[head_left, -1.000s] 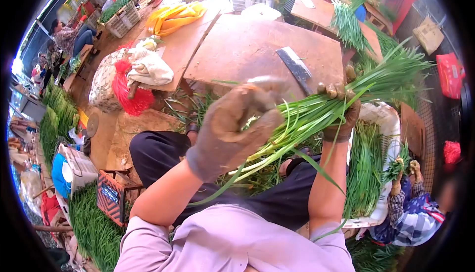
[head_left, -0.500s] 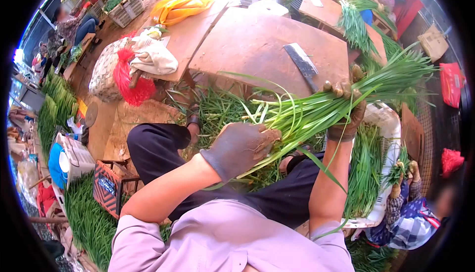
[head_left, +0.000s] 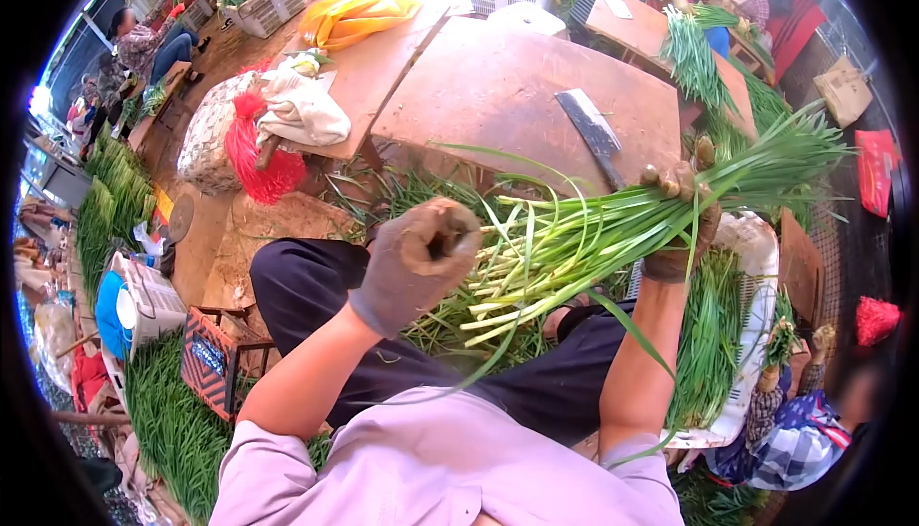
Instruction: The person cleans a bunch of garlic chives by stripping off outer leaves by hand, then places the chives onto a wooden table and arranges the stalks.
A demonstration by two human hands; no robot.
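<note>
My right hand (head_left: pixel 682 215), in a dirty grey-brown glove, is closed around the middle of a bunch of green chives (head_left: pixel 584 239). The pale stem ends fan out to the left and the leafy tips point up to the right. My left hand (head_left: pixel 421 253), gloved the same way, is curled into a hollow fist just left of the stem ends, and nothing shows inside it. A cleaver (head_left: pixel 592 134) lies on the wooden table (head_left: pixel 479 86) beyond the bunch. Loose green trimmings (head_left: pixel 431 186) cover the ground under my hands.
A white crate (head_left: pixel 756 335) of chives stands to my right, with a co-worker (head_left: pixel 804 430) beside it. At my left are an orange-brown crate (head_left: pixel 215 354) and heaped chives (head_left: pixel 172 421). Red netting (head_left: pixel 258 157) and a yellow cloth (head_left: pixel 354 17) lie on the left table.
My left hand has come off the stems and moved left and up, its fingers curled. The stem ends now spread visibly. My right hand still grips the bunch, slightly further right.
</note>
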